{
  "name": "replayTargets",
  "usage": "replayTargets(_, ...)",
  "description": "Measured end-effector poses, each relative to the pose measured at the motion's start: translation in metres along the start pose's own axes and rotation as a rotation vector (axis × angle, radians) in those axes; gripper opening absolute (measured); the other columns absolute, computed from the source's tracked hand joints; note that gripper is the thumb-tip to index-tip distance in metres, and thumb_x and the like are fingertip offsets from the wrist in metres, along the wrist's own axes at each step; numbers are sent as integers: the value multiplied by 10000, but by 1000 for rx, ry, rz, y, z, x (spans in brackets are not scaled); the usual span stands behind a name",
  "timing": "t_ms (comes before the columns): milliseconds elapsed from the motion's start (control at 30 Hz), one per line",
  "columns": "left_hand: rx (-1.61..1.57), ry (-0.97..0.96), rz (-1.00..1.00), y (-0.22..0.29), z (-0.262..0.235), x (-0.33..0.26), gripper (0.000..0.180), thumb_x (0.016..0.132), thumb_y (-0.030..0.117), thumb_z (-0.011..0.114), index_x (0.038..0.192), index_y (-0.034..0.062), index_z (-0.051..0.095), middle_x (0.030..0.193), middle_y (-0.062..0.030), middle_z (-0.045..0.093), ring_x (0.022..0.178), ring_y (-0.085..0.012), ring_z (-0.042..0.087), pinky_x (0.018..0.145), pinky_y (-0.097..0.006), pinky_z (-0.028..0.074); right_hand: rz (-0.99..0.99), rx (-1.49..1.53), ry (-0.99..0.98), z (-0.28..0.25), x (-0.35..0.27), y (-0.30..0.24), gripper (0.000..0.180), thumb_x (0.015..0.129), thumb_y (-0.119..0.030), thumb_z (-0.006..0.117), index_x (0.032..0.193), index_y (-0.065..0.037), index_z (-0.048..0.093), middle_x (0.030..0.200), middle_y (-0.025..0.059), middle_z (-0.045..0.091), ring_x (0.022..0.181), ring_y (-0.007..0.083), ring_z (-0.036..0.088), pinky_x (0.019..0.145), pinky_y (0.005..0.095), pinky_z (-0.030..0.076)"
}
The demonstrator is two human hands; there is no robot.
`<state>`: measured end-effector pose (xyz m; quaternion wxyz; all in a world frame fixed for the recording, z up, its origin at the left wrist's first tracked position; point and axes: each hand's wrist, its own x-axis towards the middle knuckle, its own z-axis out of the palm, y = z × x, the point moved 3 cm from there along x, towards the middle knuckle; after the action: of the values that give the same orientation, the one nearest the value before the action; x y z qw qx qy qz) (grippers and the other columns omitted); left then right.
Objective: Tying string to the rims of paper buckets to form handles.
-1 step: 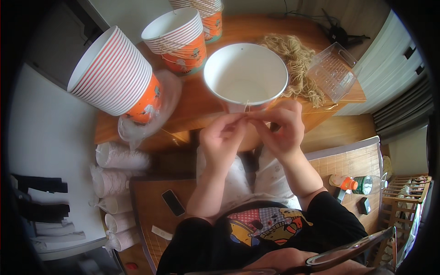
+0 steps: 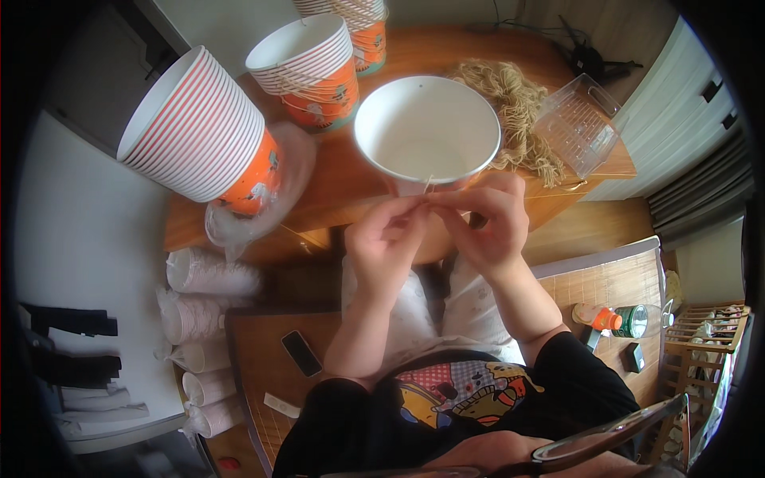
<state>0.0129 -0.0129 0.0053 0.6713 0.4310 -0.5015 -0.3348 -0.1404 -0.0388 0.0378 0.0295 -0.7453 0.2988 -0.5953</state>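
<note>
— Where the head view looks down, what are the hands busy with?
— Both meet just below the white paper bucket (image 2: 426,127). The left hand (image 2: 386,243) and right hand (image 2: 486,223) have fingertips pressed together, pinching a thin pale string (image 2: 429,188) that runs up to the near rim of the bucket.
— And where does the bucket sit?
— At twelve o'clock from the hands, at the near edge of the wooden table (image 2: 343,179), mouth up and empty inside.
— How far along does it look?
— I'd judge midway: the stack of orange buckets (image 2: 319,68) at eleven o'clock seems to carry string handles already, while the tilted stack (image 2: 199,127) at ten o'clock shows none that I can make out. A heap of loose twine (image 2: 514,103) lies at one o'clock beside a clear plastic tray (image 2: 582,123), so plenty remains.
</note>
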Motion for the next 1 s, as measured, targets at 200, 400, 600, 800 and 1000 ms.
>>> replayTargets(200, 420, 65, 435, 20, -6, 7, 158, 797, -93, 697, 944, -36, 698, 881, -110, 705, 777, -145, 677, 698, -245, 536, -178, -107, 7, 0, 21, -10, 365, 648, -132, 835, 985, -203, 716, 931, -115, 694, 853, 135, 550, 788, 305, 341)
replayTargets(400, 598, 76, 686, 37, -4, 15, 171, 719, -71, 726, 870, 1, 687, 813, -107, 693, 724, -252, 670, 678, -318, 526, -245, -117, -66, -4, 35, -11, 349, 661, -149, 829, 986, -198, 711, 925, -107, 689, 908, 157, 565, 817, 326, 349)
replayTargets(600, 541, 81, 668, 33, -2, 17, 162, 713, -10, 738, 839, 59, 665, 792, -77, 680, 715, -282, 649, 660, -357, 521, -248, -40, -129, -2, 41, -8, 342, 675, -131, 823, 991, -181, 703, 913, -82, 694, 918, 170, 570, 820, 334, 356)
replayTargets(800, 424, 62, 559, 28, -1, 17, 122, 776, -23, 716, 888, 2, 675, 815, -70, 678, 703, -157, 618, 623, -257, 472, -195, -9, -34, -6, 24, 1, 334, 665, -103, 826, 965, -159, 692, 935, -78, 717, 864, 155, 572, 795, 330, 362)
replayTargets(1000, 398, 112, 525, 28, 1, 16, 145, 732, 8, 723, 862, 61, 685, 788, -68, 685, 687, -250, 629, 637, -337, 487, -262, -46, -15, -5, 23, -4, 355, 643, -113, 843, 958, -170, 688, 922, -84, 718, 852, 146, 572, 775, 328, 360)
